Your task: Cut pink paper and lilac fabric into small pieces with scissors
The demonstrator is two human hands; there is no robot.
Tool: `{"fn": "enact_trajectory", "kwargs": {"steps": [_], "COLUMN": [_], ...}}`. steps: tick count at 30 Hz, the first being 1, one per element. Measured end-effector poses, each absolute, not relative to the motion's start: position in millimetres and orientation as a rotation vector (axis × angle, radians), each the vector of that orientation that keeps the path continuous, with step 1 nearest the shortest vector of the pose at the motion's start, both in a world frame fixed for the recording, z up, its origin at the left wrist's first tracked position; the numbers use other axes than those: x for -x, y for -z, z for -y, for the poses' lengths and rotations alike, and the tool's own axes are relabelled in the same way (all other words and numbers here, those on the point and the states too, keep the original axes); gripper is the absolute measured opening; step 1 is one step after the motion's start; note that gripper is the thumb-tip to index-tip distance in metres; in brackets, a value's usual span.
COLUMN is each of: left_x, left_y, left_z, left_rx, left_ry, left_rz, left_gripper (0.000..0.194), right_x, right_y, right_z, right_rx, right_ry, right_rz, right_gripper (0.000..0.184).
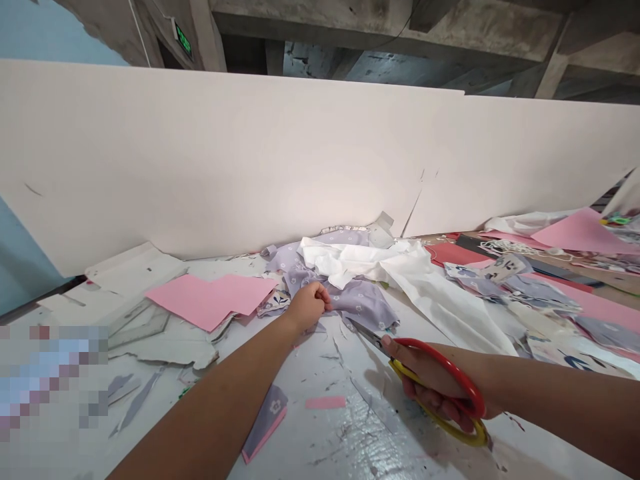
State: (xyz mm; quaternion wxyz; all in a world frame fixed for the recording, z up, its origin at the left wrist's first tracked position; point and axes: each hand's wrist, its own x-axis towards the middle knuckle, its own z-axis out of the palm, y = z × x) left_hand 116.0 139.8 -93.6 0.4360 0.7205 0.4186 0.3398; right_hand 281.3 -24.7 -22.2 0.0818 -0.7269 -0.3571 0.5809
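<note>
Lavender floral fabric [370, 300] on white counter [320, 440], pinched by left hand [309, 305]. Right hand [433, 373] grips red-and-yellow-handled metal scissors [413, 345], long axis diagonal, blades pointing forward-left at fabric's near edge.

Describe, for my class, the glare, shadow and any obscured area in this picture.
Head view: glare streaks the white tabletop at bottom centre; a soft shadow darkens it beneath the right hand and scissors; the upright white board looks palest low in its middle, while the ceiling is dimmer; coarse pixelation hides detail at lower left.
</note>
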Motion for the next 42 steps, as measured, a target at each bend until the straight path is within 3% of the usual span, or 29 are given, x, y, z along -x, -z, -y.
{"fn": "enact_trajectory", "kwargs": {"steps": [14,29,42], "left_x": [-111,-121,-138], "left_y": [75,74,78], "left_z": [-121,-102,-78], "left_rx": [-2.326,-2.82,-2.976], "left_ry": [-0.73,-0.507,-0.517], "left_rz": [-1.036,-0.891,-1.037], "left_gripper": [0.012,0.023,0.027], "right_x": [-296,-309,-318], "right_y": [19,17,23], "right_z": [23,24,21], "right_rx": [1.926,1.761,1.643], "right_ry": [-2.207,-2.361,-2.44], "right_rz": [0.565,0.648,0.612], "right_gripper": [0.061,0.078,0.077]}}
